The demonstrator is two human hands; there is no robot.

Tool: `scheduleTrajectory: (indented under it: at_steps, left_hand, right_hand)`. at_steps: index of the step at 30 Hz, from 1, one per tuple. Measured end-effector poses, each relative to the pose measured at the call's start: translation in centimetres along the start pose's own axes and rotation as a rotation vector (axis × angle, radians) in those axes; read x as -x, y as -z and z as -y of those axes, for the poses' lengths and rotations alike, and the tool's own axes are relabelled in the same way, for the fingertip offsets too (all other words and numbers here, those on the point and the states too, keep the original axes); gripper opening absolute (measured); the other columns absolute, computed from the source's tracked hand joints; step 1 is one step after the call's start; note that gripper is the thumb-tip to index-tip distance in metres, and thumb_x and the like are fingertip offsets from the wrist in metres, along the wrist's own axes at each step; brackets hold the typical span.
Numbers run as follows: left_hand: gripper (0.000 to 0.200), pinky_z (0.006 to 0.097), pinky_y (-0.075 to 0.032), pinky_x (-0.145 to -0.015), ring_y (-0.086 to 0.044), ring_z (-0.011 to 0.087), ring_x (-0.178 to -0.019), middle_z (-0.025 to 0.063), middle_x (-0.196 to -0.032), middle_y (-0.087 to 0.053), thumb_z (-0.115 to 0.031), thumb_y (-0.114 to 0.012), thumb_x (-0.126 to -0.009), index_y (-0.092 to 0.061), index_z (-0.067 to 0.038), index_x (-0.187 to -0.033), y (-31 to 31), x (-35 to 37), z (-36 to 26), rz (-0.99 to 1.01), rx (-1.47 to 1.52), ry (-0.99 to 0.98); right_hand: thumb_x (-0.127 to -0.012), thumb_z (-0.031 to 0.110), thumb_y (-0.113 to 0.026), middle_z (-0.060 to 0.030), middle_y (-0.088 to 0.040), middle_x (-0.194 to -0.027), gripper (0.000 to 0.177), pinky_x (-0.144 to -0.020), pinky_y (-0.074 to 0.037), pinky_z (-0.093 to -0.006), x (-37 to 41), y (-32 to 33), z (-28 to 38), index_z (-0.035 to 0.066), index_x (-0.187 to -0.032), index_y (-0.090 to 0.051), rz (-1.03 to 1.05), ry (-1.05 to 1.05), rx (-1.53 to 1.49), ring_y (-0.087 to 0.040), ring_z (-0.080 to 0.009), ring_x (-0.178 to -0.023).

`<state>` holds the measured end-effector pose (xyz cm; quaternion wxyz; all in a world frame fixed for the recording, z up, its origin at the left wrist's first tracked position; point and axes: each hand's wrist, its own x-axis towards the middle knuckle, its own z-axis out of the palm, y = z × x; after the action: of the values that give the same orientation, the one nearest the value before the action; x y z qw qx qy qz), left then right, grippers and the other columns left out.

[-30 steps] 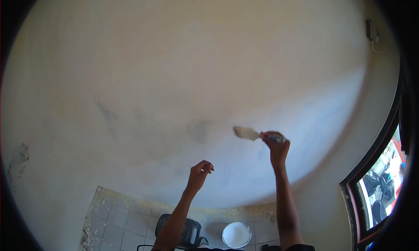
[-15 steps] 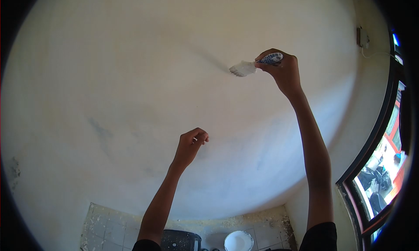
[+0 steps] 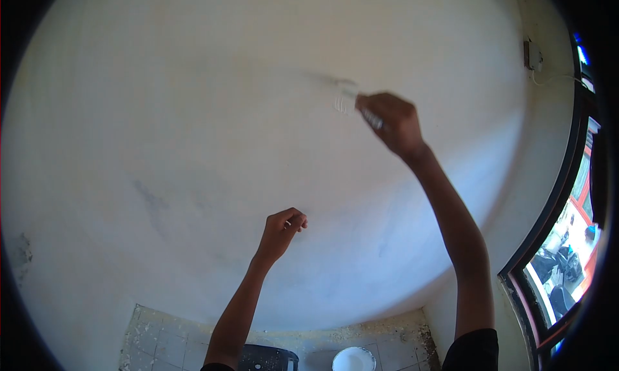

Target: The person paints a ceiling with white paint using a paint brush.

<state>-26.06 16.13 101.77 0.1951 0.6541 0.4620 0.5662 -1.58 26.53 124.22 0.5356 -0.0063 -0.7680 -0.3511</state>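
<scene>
My right hand (image 3: 391, 117) is closed around the patterned handle of a paintbrush (image 3: 348, 90), blurred by motion. Its pale bristle end points up and left against the white wall (image 3: 213, 119), and a dark shadow stretches leftward from it. Just below the bristles, fresh white paint streaks (image 3: 341, 105) show on the wall. Lower down, my left hand (image 3: 284, 230) is raised in front of the wall with its fingers curled in, and I see no tool in it.
On the tiled floor (image 3: 171, 344), spattered with paint, are a white round container (image 3: 354, 359) and a black plastic object (image 3: 265, 357). A dark-framed window (image 3: 560, 242) curves along the right. Above it, a small box with a cable (image 3: 532, 55) is fixed to the wall. Bluish-grey smudges mark the wall's lower left.
My right hand has moved left and slightly down, turning the brush so its bristles tilt upward. White streaks now show on the wall. My left hand sits a little lower, still curled.
</scene>
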Motion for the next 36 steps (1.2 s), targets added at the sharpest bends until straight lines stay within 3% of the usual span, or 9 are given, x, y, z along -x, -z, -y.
scheduleTrajectory:
  at_steps: [2, 8, 12, 16, 18, 26, 29, 34, 36]
  left_hand:
    - [0.021, 0.0261, -0.046, -0.065, -0.060, 0.0099, -0.071, 0.0002, -0.079, -0.067, -0.016, -0.055, -0.099, -0.065, -0.004, -0.085, -0.2, 0.4, 0.1, -0.002, 0.001, 0.006]
    - [0.022, 0.0266, -0.045, -0.066, -0.060, 0.0094, -0.073, 0.0001, -0.079, -0.067, -0.020, -0.057, -0.099, -0.066, -0.005, -0.085, -0.2, 1.8, 1.0, 0.029, -0.026, 0.053]
    - [0.023, 0.0266, -0.045, -0.066, -0.060, 0.0095, -0.073, 0.0003, -0.078, -0.067, -0.020, -0.056, -0.100, -0.065, -0.005, -0.085, 0.3, 1.5, 1.7, 0.011, -0.022, 0.041]
    - [0.023, 0.0274, -0.047, -0.069, -0.061, 0.0106, -0.073, 0.0016, -0.079, -0.067, -0.019, -0.056, -0.099, -0.065, -0.003, -0.085, 0.9, 1.2, 1.2, 0.005, -0.018, 0.055]
    - [0.022, 0.0284, -0.049, -0.071, -0.062, 0.0117, -0.074, 0.0029, -0.080, -0.067, -0.018, -0.056, -0.099, -0.065, -0.002, -0.085, 1.1, 0.8, 0.6, -0.002, -0.026, 0.063]
    - [0.023, 0.0291, -0.050, -0.072, -0.062, 0.0123, -0.074, 0.0031, -0.080, -0.067, -0.018, -0.057, -0.099, -0.065, -0.002, -0.085, 2.0, 1.2, -0.4, -0.096, -0.036, 0.058]
    - [0.021, 0.0290, -0.050, -0.071, -0.062, 0.0125, -0.073, 0.0035, -0.080, -0.068, -0.017, -0.058, -0.099, -0.065, -0.002, -0.085, 3.0, 2.1, -0.8, -0.130, -0.054, 0.049]
    - [0.020, 0.0275, -0.050, -0.069, -0.063, 0.0121, -0.073, 0.0040, -0.080, -0.068, -0.014, -0.058, -0.098, -0.066, -0.001, -0.085, 4.5, 3.4, -0.3, -0.144, -0.054, 0.027]
    - [0.020, 0.0271, -0.050, -0.068, -0.064, 0.0120, -0.073, 0.0040, -0.079, -0.068, -0.013, -0.058, -0.098, -0.066, -0.001, -0.085, 5.6, 3.6, -0.2, -0.129, -0.064, 0.006]
  right_hand:
    - [-0.072, 0.002, -0.074, -0.0092, -0.071, -0.095, 0.024, -0.068, -0.058, -0.0353, 3.5, -1.5, 1.4, 0.008, -0.095, -0.069, 0.053, 0.104, 0.056, -0.070, -0.0244, -0.082]
    - [-0.071, 0.001, -0.075, -0.0103, -0.070, -0.097, 0.025, -0.066, -0.059, -0.0349, 7.3, -0.8, 6.0, 0.007, -0.095, -0.068, 0.145, 0.071, -0.118, -0.071, -0.0241, -0.080]
    - [-0.080, 0.003, -0.076, -0.0123, -0.071, -0.087, 0.014, -0.068, -0.056, -0.0372, 4.7, 0.6, 4.2, 0.004, -0.093, -0.071, 0.170, -0.303, -0.273, -0.069, -0.0287, -0.079]
    - [-0.081, 0.004, -0.076, -0.0115, -0.071, -0.090, 0.012, -0.071, -0.055, -0.0365, 0.6, 0.6, -0.1, 0.003, -0.092, -0.071, 0.200, -0.435, -0.327, -0.069, -0.0303, -0.080]
    - [-0.081, 0.000, -0.077, -0.0123, -0.073, -0.094, 0.014, -0.076, -0.057, -0.0330, -1.5, 0.3, -2.0, 0.001, -0.094, -0.073, 0.113, -0.301, -0.222, -0.072, -0.0264, -0.087]
    - [-0.075, 0.000, -0.076, -0.0081, -0.071, -0.093, 0.024, -0.065, -0.057, -0.0334, -9.5, -1.6, -1.0, 0.007, -0.096, -0.068, -0.233, 0.147, -0.024, -0.069, -0.0242, -0.079]
    - [-0.071, 0.002, -0.075, -0.0087, -0.070, -0.097, 0.025, -0.064, -0.058, -0.0327, -11.4, -4.4, 0.1, 0.007, -0.093, -0.065, -0.251, 0.347, 0.043, -0.069, -0.0227, -0.081]
    - [-0.072, 0.007, -0.071, -0.0088, -0.066, -0.095, 0.020, -0.063, -0.057, -0.0316, -11.3, -9.7, 3.1, 0.009, -0.089, -0.060, -0.234, 0.415, 0.087, -0.068, -0.0202, -0.078]
    - [-0.069, 0.003, -0.074, -0.0130, -0.068, -0.099, 0.026, -0.069, -0.060, -0.0326, -9.4, -10.8, 4.9, 0.005, -0.094, -0.065, 0.009, 0.379, 0.061, -0.070, -0.0234, -0.080]
